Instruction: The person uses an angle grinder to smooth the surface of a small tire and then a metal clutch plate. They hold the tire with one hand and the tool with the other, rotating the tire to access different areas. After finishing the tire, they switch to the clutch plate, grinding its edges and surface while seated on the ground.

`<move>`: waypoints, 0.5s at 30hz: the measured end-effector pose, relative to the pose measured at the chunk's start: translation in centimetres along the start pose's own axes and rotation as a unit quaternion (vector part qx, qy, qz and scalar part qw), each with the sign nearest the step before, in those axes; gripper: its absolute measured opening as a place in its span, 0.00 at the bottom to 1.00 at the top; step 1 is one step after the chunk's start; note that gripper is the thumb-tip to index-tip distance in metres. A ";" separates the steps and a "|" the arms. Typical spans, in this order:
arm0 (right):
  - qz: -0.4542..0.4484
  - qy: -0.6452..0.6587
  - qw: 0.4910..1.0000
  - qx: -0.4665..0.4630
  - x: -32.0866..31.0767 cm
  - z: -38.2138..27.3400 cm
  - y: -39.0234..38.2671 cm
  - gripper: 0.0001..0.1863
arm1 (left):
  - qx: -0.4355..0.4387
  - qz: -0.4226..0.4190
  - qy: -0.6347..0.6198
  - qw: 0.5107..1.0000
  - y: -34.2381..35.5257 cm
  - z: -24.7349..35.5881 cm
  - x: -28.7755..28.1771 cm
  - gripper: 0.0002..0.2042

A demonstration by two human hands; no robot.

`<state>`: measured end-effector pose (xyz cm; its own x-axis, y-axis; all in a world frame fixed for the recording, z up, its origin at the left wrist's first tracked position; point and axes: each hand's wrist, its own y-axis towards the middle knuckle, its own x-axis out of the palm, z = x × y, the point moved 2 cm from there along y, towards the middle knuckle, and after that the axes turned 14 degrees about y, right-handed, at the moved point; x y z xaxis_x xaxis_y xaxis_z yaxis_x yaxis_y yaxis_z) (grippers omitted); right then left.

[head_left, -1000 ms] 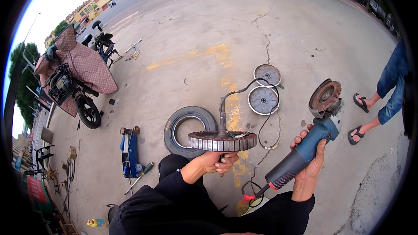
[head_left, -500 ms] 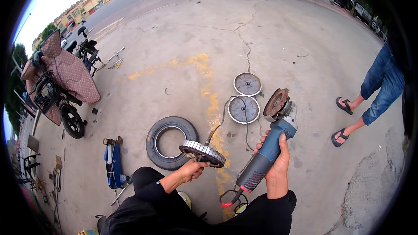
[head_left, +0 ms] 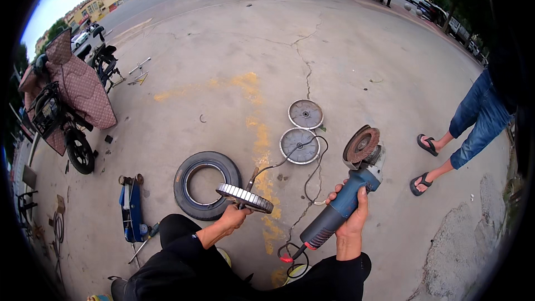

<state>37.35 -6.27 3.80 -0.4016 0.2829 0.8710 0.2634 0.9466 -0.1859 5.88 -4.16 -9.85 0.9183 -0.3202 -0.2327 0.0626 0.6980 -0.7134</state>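
Note:
My left hand (head_left: 232, 218) grips a hub motor stator (head_left: 245, 197) by its shaft underneath. The stator is a flat disc with a silvery ribbed rim, tilted, and a dark cable runs up from it. In my right hand (head_left: 352, 223) is a blue and black angle grinder (head_left: 341, 200), fingers wrapped round its body. Its worn brown flap disc (head_left: 365, 145) points up and away from me, apart from the stator. Behind the stator a black tire (head_left: 184, 187) with a metal rim lies flat. Two round grey hub covers (head_left: 306, 115) lie touching on the ground, the stator's cable crossing the nearer one.
To the left lies a blue floor jack (head_left: 131, 212) beside a screwdriver (head_left: 146, 239). A parked scooter (head_left: 72, 100) with a pink cover stands further left. At the right stands a person in jeans (head_left: 479, 114) and flip-flops. The concrete is cracked (head_left: 304, 67) and broken at the lower right.
Most of the ground scene has shifted left in view. The grinder's disc face has turned more toward me. The stator stays in my left hand, the grinder in my right.

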 end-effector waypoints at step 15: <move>0.038 0.010 0.996 0.084 0.2 2.5 1.2 0.31 | 0.035 -0.050 -0.071 0.996 -1.2 1.8 0.5 0.08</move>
<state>35.38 -4.70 2.63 -0.3682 0.3530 0.8601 0.1414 0.9356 -0.3234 6.95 -3.94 -7.91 0.9518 -0.3000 -0.0637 0.1790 0.7120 -0.6790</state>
